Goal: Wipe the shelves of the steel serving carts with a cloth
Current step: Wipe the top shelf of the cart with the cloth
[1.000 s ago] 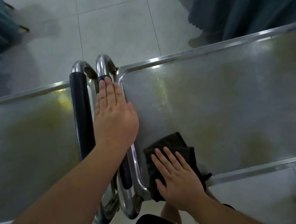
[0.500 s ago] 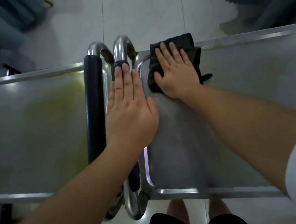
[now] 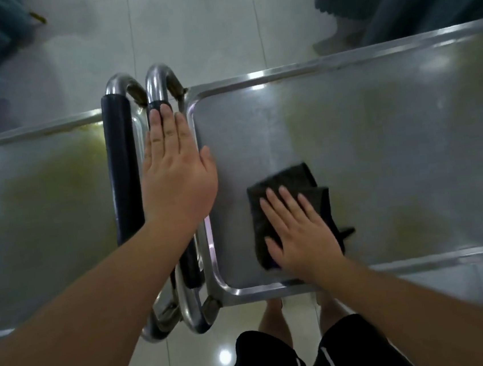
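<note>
Pale tiled floor (image 3: 193,24) under two steel carts. Dark cloth (image 3: 287,187) lies on rt cart's top shelf (image 3: 379,144), near its front-left corner, pressed flat under my right hand (image 3: 299,233), fingers spread. My left hand (image 3: 175,175) lies open-palmed on the padded handle (image 3: 191,265) betw. carts.

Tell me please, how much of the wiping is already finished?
Done: nothing looks clearly finished. In hand: the right hand presses the dark cloth flat on the right cart shelf; the left hand rests on its handle. Left: yellowish smears there and on the left cart shelf.
</note>
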### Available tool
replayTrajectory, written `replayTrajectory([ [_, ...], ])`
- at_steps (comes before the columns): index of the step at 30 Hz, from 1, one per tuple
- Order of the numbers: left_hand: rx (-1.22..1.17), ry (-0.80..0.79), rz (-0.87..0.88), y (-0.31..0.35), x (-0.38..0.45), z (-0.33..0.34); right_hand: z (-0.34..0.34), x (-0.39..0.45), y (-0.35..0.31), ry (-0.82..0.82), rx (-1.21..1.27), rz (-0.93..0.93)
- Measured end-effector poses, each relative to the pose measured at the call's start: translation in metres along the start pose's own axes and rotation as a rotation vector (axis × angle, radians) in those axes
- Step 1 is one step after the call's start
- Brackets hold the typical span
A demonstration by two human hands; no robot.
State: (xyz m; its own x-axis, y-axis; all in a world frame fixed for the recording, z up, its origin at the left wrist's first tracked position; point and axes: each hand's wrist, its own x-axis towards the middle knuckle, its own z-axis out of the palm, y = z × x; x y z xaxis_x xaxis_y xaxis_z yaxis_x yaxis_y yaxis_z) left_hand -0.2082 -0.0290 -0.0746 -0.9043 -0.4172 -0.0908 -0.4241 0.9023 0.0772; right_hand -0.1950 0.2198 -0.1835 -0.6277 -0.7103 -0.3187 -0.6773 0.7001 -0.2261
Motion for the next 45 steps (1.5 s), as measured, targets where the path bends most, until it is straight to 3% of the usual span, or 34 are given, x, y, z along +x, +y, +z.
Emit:
replayTrajectory([
  [3, -0.001, 0.0, 0.0, 0.001, 0.0, 0.0, 0.013, -0.058, 0.016, -0.029, -0.025, -0.005],
  [6, -0.032, 0.002, -0.01, 0.001, 0.0, -0.001, 0.013, -0.059, 0.026, -0.023, -0.024, -0.013],
  [17, 0.041, 0.009, -0.015, 0.001, 0.0, 0.002, -0.076, 0.186, 0.087, 0.118, -0.005, 0.089],
  [22, 0.067, 0.007, -0.017, 0.001, 0.002, 0.005, -0.098, 0.227, 0.104, 0.119, -0.032, 0.068],
  [27, 0.068, 0.0, -0.024, 0.003, 0.001, 0.004, -0.079, 0.173, 0.095, 0.097, -0.02, 0.07],
  [38, 0.055, 0.006, -0.031, 0.006, -0.001, -0.001, 0.003, -0.09, 0.092, -0.07, -0.096, 0.029],
  [41, 0.068, 0.011, -0.018, 0.005, -0.002, 0.001, 0.004, -0.1, 0.11, -0.084, -0.11, -0.034],
  [45, 0.078, 0.023, -0.025, 0.001, -0.002, 0.004, -0.016, -0.028, 0.138, 0.015, -0.098, 0.009],
])
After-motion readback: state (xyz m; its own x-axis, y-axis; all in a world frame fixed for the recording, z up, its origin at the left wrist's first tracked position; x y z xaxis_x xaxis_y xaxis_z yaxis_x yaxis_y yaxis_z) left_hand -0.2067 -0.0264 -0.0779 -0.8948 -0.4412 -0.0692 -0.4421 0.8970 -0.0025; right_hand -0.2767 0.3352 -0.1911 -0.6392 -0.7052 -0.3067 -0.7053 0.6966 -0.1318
